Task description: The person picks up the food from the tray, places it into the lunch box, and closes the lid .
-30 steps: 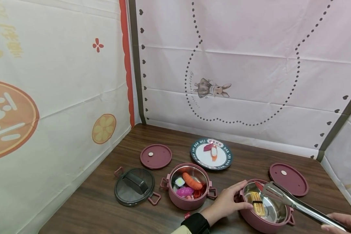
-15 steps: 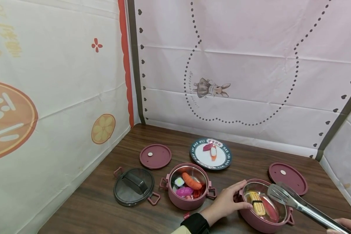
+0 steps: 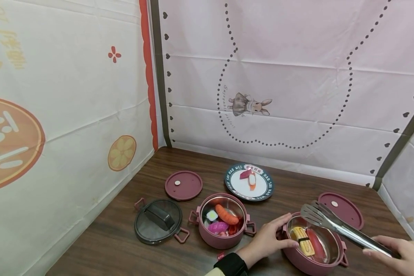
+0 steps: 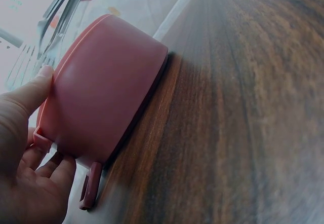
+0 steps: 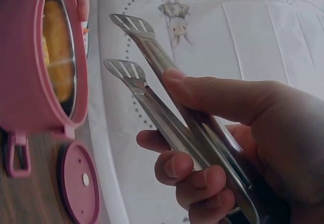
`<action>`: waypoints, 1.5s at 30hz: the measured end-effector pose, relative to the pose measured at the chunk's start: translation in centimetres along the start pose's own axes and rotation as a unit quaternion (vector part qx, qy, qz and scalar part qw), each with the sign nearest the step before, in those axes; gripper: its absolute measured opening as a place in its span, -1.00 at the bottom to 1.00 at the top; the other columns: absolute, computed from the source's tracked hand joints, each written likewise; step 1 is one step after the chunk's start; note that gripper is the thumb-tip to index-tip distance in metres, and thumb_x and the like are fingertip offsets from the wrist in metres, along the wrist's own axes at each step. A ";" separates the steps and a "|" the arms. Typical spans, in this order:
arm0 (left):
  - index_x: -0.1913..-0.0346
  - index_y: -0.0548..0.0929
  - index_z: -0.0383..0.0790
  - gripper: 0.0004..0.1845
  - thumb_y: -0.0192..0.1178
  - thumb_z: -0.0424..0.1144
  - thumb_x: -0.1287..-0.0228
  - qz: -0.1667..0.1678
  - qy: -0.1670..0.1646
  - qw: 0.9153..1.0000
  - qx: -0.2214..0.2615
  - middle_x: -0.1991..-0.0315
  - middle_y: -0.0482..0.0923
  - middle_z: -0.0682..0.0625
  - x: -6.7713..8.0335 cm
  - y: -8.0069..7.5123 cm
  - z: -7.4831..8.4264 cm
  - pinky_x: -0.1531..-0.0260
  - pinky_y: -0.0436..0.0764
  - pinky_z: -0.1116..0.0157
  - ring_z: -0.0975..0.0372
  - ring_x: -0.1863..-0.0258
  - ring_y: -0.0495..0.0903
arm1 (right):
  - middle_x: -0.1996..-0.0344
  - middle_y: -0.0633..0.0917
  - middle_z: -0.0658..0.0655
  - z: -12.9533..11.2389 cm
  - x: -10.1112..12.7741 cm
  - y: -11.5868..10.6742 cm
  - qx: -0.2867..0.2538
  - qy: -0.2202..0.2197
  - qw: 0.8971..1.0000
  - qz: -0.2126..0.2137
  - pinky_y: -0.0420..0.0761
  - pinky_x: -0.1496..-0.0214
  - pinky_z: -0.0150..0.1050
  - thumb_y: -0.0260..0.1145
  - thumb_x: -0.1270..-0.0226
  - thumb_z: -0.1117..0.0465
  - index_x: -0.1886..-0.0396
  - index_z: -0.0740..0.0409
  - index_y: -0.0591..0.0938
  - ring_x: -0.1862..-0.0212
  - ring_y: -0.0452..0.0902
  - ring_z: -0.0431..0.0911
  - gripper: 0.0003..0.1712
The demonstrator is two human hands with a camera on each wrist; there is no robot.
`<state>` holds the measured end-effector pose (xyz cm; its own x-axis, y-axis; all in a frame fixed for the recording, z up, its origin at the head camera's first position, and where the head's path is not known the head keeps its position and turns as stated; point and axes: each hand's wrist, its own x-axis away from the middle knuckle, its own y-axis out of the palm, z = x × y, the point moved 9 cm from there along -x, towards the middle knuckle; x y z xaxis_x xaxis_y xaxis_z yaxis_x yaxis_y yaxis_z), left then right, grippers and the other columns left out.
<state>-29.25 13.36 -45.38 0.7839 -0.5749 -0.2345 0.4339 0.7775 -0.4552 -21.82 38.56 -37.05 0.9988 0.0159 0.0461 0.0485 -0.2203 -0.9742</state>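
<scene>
My left hand grips the left side of the right-hand pink pot, thumb at the rim and fingers by the handle, as the left wrist view also shows. Inside that pot lie a yellow egg sushi piece with a dark band and a red sushi-topping slice, side by side. Metal tongs are held in my right hand, above the pot's far right rim. In the right wrist view the tongs' slotted tips stand apart with nothing between them; thumb and fingers wrap the arms.
Left of my left hand stands another pink pot with toy foods, including an orange sausage. A blue-rimmed plate holds two pieces. Around lie a dark lid and two maroon lids. Fabric walls enclose the table.
The red slice, earlier between the tongs' tips, now lies in the right pot beside the egg piece. The tongs have risen and shifted left, away from it. My left hand stays put.
</scene>
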 end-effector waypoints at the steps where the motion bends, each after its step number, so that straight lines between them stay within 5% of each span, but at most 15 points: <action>1: -0.50 0.33 0.02 -0.21 0.40 -0.04 -0.22 0.001 0.002 1.000 -0.001 -0.49 0.31 0.12 0.0 0.0 0.0 -0.37 0.40 0.36 0.33 -0.46 0.30 | 0.71 0.36 -0.16 -0.5 -0.2 -0.3 -0.002 -0.014 1.000 0.005 0.19 0.57 -0.41 0.29 -0.38 -0.09 0.11 0.14 0.70 0.65 0.18 -0.33 -0.60; 6: -0.49 0.34 -0.03 -0.20 0.41 -0.04 -0.21 0.007 0.007 1.000 -0.009 -0.49 0.31 0.11 0.0 0.0 0.0 -0.37 0.40 0.37 0.33 -0.46 0.30 | 0.68 0.30 -0.15 -3.1 -1.5 -1.4 0.003 -0.065 0.997 0.036 0.17 0.52 -0.38 0.28 -0.40 -0.08 0.05 0.15 0.70 0.61 0.12 -0.34 -0.59; 14: -0.50 0.32 0.05 -0.20 0.40 -0.03 -0.22 0.003 0.001 1.000 -0.010 -0.49 0.30 0.16 0.1 -0.1 0.0 -0.38 0.39 0.34 0.32 -0.47 0.29 | 0.50 0.60 -0.05 -5.9 -4.9 -2.5 -0.002 -0.086 0.995 0.041 0.36 0.40 -0.29 0.31 -0.36 -0.13 0.00 0.19 0.70 0.44 0.34 -0.30 -0.50; 20: -0.50 0.33 0.04 -0.20 0.41 -0.04 -0.21 0.004 -0.002 1.000 -0.004 -0.49 0.31 0.15 0.1 0.0 0.1 -0.38 0.38 0.35 0.33 -0.46 0.30 | 0.22 0.76 0.26 -8.4 -7.6 -2.7 0.001 -0.110 0.993 0.031 0.62 0.19 0.09 0.30 -0.36 -0.15 -0.07 0.35 0.66 0.20 0.67 0.07 -0.37; 25: -0.49 0.34 0.04 -0.20 0.42 -0.04 -0.21 0.007 -0.004 1.000 -0.001 -0.48 0.31 0.17 0.1 0.0 0.1 -0.38 0.39 0.35 0.34 -0.46 0.30 | 0.15 0.73 0.40 -9.8 -9.5 -2.5 0.004 -0.103 0.995 0.010 0.61 0.08 0.23 0.27 -0.38 -0.19 -0.09 0.50 0.59 0.09 0.67 0.26 -0.24; 31: -0.49 0.34 0.03 -0.20 0.42 -0.05 -0.21 0.008 -0.005 1.000 0.001 -0.48 0.31 0.17 0.1 0.0 0.1 -0.37 0.38 0.36 0.35 -0.45 0.30 | 0.13 0.72 0.43 -11.4 -10.7 -2.7 0.002 -0.116 0.993 0.008 0.61 0.06 0.23 0.28 -0.37 -0.20 -0.08 0.56 0.58 0.07 0.66 0.28 -0.19; 36: -0.49 0.35 0.06 -0.21 0.42 -0.04 -0.21 0.008 -0.007 1.000 -0.006 -0.47 0.32 0.19 0.1 -0.1 0.1 -0.36 0.40 0.36 0.36 -0.44 0.32 | 0.27 0.75 0.29 -12.3 -11.7 -2.8 -0.013 -0.117 0.993 -0.003 0.63 0.19 0.09 0.28 -0.37 -0.20 -0.09 0.55 0.58 0.28 0.67 0.05 -0.20; 42: -0.49 0.35 0.07 -0.22 0.41 -0.03 -0.22 0.007 -0.009 1.000 -0.010 -0.47 0.32 0.21 0.1 -0.1 0.2 -0.35 0.40 0.36 0.36 -0.44 0.32 | 0.16 0.72 0.41 -13.3 -12.7 -2.7 -0.015 -0.118 0.993 -0.008 0.64 0.11 0.15 0.28 -0.36 -0.21 -0.09 0.56 0.58 0.19 0.68 0.19 -0.19; 45: -0.48 0.35 0.06 -0.22 0.41 -0.03 -0.22 0.006 -0.009 1.000 -0.012 -0.47 0.32 0.21 0.2 -0.1 0.2 -0.36 0.39 0.37 0.35 -0.44 0.32 | 0.44 0.69 0.23 -13.7 -13.2 -2.1 -0.035 -0.112 0.993 -0.028 0.60 0.31 -0.05 0.28 -0.36 -0.21 -0.09 0.54 0.58 0.42 0.62 0.01 -0.19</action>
<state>-29.09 13.23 -45.17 0.7968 -0.5608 -0.2250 0.4143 0.7781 -0.4722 -34.99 25.43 -32.58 0.9689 0.2439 0.0414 0.1112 -0.2798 -0.9536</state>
